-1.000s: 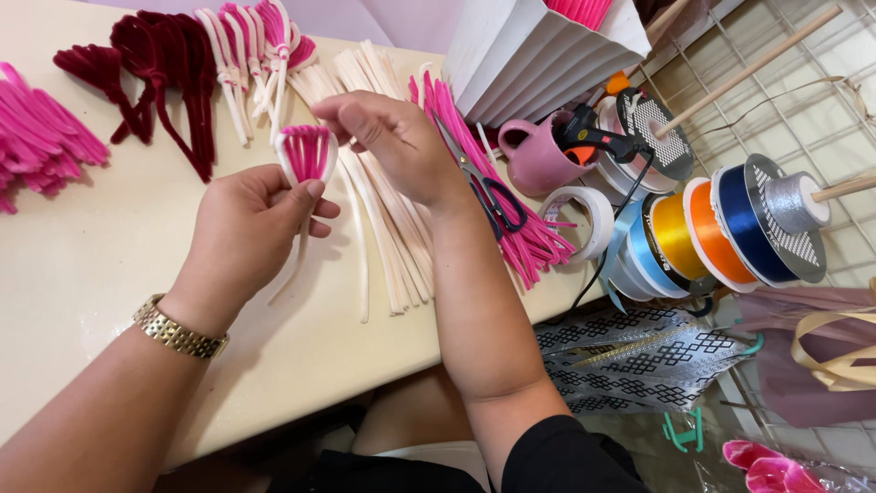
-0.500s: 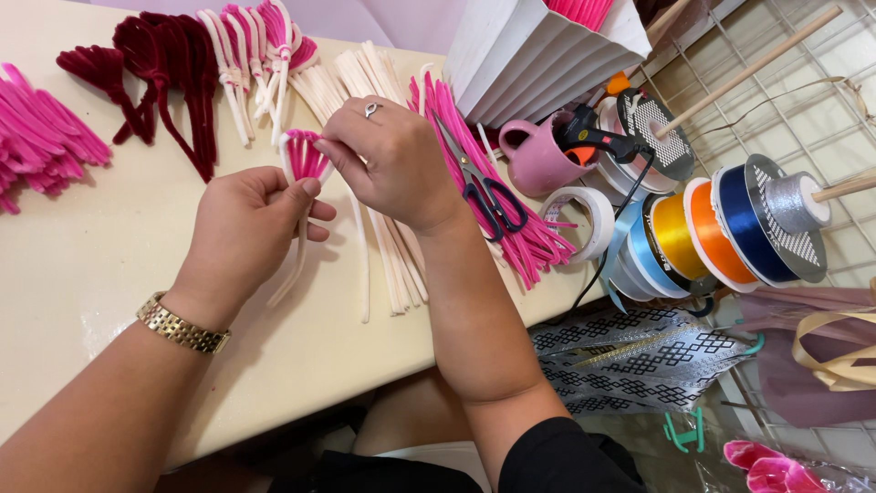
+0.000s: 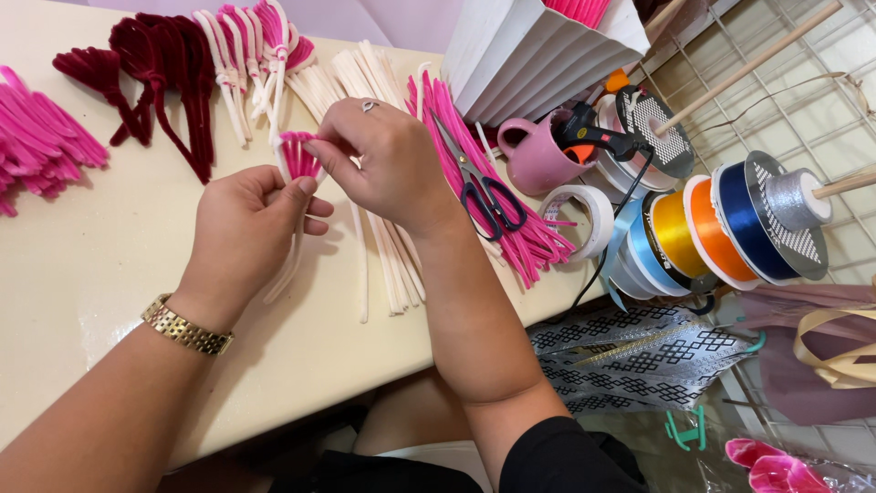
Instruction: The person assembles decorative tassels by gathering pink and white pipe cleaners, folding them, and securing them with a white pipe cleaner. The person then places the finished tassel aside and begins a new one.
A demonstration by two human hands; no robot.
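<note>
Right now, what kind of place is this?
Likely a craft worktable for handmade flowers or gift decor: pink pipe cleaners lie in piles, ribbon spools sit on a dowel, and a glue gun and scissors lie nearby.

Bare forearms, a watch and a ring

The left hand [image 3: 245, 233] wore a gold link-band wristwatch [image 3: 185, 327] at the wrist; the right hand [image 3: 388, 164] carried a small silver ring [image 3: 369, 106] on one finger, and a black sleeve [image 3: 557, 456] covered the right upper arm.

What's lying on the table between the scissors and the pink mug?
In the head view, only bright pink pipe cleaners fill part of the stretch between the scissors and the pink mug; otherwise bare table.
</note>
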